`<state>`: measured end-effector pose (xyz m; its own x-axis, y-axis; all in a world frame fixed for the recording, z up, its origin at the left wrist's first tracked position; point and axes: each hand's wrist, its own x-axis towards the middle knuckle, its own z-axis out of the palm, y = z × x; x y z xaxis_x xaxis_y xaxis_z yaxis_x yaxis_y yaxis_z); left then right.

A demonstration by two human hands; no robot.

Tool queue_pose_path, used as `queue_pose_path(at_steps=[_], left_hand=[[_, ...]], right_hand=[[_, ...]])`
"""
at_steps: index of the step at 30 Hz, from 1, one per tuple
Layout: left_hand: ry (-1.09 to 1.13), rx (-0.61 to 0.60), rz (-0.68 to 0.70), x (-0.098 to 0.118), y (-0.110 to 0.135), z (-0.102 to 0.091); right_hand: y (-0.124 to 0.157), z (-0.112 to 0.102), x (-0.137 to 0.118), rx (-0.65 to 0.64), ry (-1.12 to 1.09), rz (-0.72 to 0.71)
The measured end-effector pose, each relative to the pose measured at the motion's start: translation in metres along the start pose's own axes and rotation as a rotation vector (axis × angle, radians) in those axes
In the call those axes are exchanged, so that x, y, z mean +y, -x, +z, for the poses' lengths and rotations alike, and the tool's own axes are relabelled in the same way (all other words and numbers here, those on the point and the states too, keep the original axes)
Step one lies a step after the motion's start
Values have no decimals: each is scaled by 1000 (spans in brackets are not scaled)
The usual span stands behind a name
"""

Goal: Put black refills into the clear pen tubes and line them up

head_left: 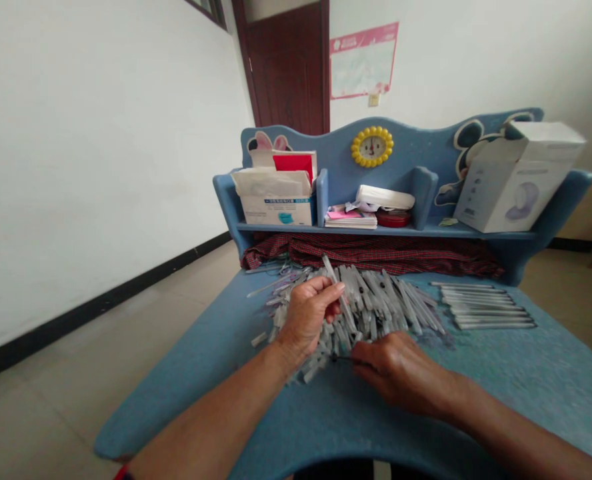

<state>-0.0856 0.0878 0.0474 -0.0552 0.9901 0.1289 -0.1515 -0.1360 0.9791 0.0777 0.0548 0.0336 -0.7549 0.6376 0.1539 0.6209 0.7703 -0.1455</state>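
Observation:
A heap of grey pen barrels lies across the middle of the blue desk. My left hand is closed on one pen barrel that sticks up and away from its fingers above the heap. My right hand rests on the desk at the near edge of the heap, fingers pinched on a thin dark refill pointing left. A neat row of assembled pens lies to the right of the heap.
The desk's blue shelf carries a mask box, notebooks, a red tin, a yellow clock and a tilted white carton. A plaid cloth lies under the shelf. A dark door stands behind.

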Motion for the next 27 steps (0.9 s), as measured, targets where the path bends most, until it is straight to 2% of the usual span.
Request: queue_pose_path(at_steps=[6,11,15,19,27], left_hand=[[11,27,26,5,-3,-5],[9,35,38,10,-4,-8],[9,40,29,10,-5,-11],[-6,44,33,11,-6,-14],[-21,61,14,13,-6,-14]], right_hand=[[-17,7,-32,44,187,-345],[-39,10,-57,30,258,-511],[-52,19,-67,21,268,-541],[-58,27,-67,9,241,-556],[-56,19,-67,-48,259,-427]])
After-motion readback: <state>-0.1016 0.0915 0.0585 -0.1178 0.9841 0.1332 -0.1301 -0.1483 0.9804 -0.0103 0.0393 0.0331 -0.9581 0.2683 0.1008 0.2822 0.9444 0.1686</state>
